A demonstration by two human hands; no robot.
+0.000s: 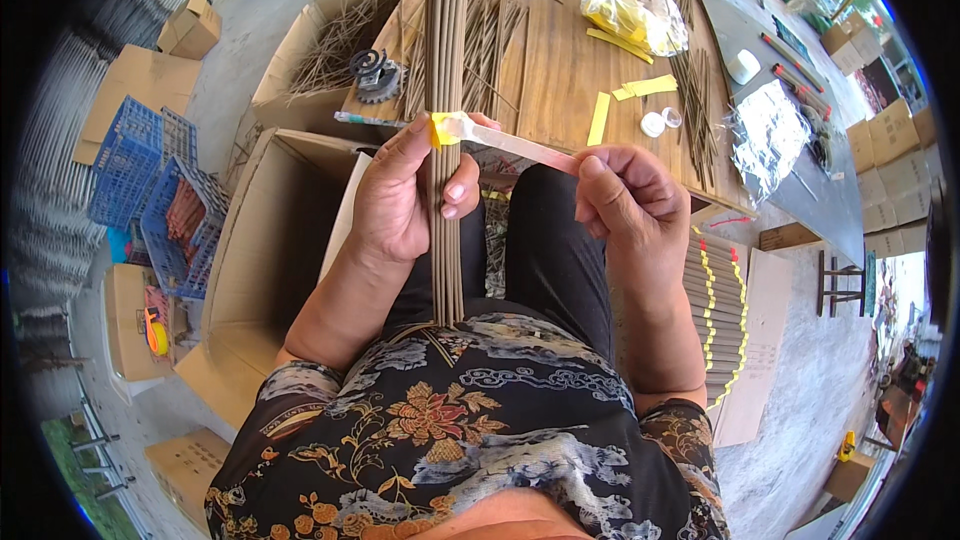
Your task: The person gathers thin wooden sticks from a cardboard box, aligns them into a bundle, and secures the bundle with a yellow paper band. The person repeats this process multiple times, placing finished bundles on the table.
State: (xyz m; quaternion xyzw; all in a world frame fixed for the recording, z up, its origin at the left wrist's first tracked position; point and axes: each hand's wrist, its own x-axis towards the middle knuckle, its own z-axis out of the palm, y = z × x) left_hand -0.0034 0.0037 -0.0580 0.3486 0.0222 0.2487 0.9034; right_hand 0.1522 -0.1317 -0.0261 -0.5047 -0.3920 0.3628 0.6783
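Note:
A long bundle of thin brown incense sticks (447,50) stands upright before me, its lower end near my shirt. My left hand (390,205) is closed around the bundle. Under its thumb a yellow paper band (437,132) sits on the sticks. Between thumb and fingers, my right hand (635,202) pinches a flat, pale, spatula-like strip (520,147). The strip's far end, which looks whitish, touches the bundle beside the yellow band. I cannot tell what the strip is made of.
The wooden table (560,70) ahead holds loose sticks, yellow paper strips (600,118), a plastic bag (640,15) and a small white jar (653,124). An open carton (265,230) stands at left, near blue crates (135,155). Banded bundles (715,310) lie at right.

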